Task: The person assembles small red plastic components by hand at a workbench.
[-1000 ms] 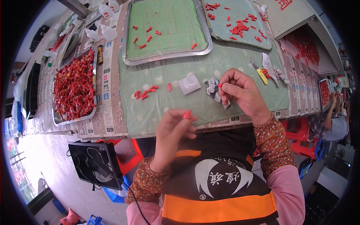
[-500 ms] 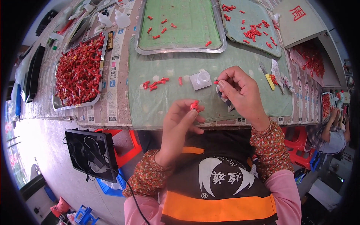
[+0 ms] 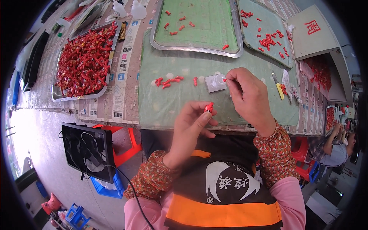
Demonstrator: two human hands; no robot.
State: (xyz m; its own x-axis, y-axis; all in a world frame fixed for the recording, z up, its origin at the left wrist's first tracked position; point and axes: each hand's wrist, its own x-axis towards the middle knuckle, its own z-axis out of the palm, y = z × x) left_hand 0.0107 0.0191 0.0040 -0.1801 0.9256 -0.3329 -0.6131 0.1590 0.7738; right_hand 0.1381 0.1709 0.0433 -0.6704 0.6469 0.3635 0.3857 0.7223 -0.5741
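Note:
A small red figurine [image 3: 209,107] is pinched upright between the thumb and fingers of my left hand [image 3: 194,119], above the near edge of the green cloth. My right hand [image 3: 247,94] holds a tiny red piece [image 3: 225,80] by its fingertips. That piece is at the right edge of a small pale block with a round clear dish [image 3: 215,83]; whether they touch I cannot tell. One red piece [image 3: 195,81] lies left of the block, and several more red pieces [image 3: 166,83] lie farther left on the green cloth [image 3: 168,107].
A metal tray [image 3: 53,94] heaped with red figurines stands at left. Green-lined trays [image 3: 195,53] [image 3: 264,53] with scattered red pieces lie at the back. A yellow-handled knife [image 3: 279,89] rests at right, near an open box [image 3: 314,34]. Another person [image 3: 333,147] sits far right.
My right hand has brought its tiny red piece to the edge of the block with the dish. The left hand keeps its figurine in much the same pose. The whole view has shifted slightly.

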